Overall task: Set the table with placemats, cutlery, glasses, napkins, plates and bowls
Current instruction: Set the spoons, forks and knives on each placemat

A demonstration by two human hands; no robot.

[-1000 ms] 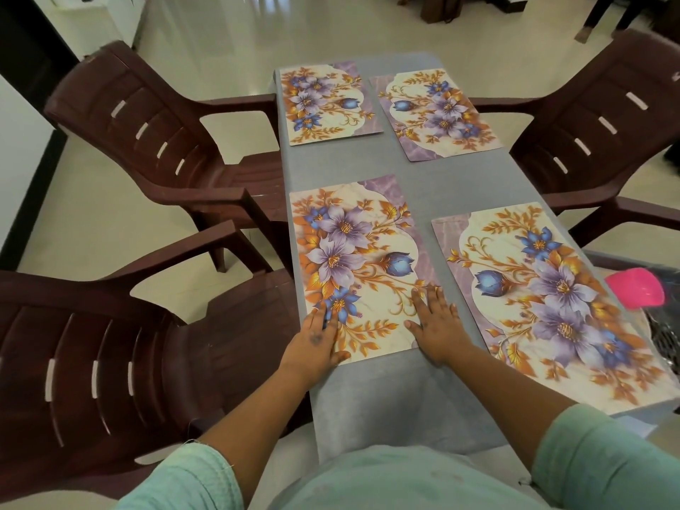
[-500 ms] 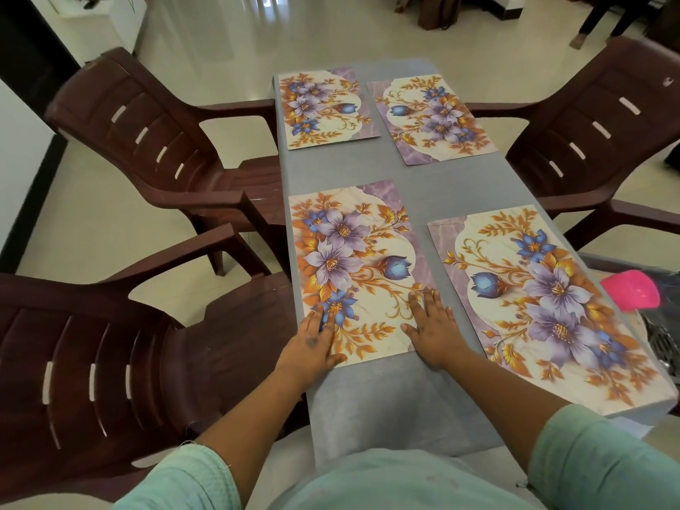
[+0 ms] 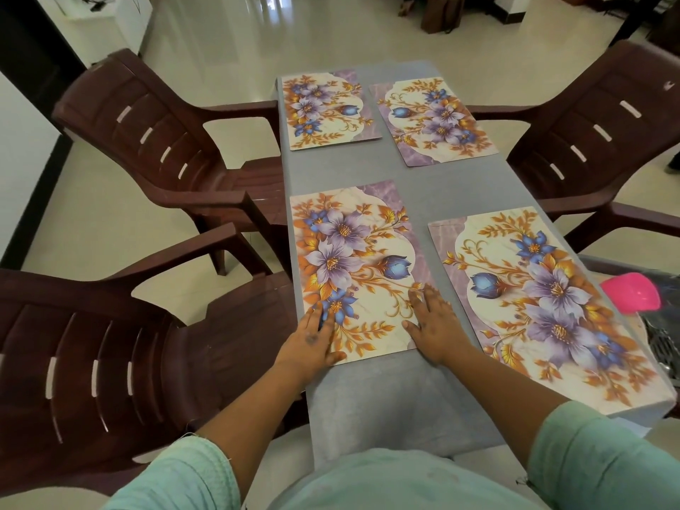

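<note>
Four floral placemats (image 3: 434,121) lie on the grey table (image 3: 404,399), and both my left hand (image 3: 312,340) and right hand (image 3: 434,325) press flat, fingers straight, on the one at eleven o'clock (image 3: 353,266).

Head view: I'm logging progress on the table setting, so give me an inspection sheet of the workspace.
Surface: grey table, long and narrow.
Job's things: four floral placemats laid flat: near-left placemat, near-right placemat, far-left placemat, far-right placemat. No cutlery, glasses, napkins, plates or bowls on the table.
Clutter: pink object off the table's right edge; kind unclear.
Grippers: left hand and right hand flat on the near-left placemat's near corners.
Cables: nothing seen.
Surroundings: brown plastic chairs on both sides, pale tiled floor.
</note>
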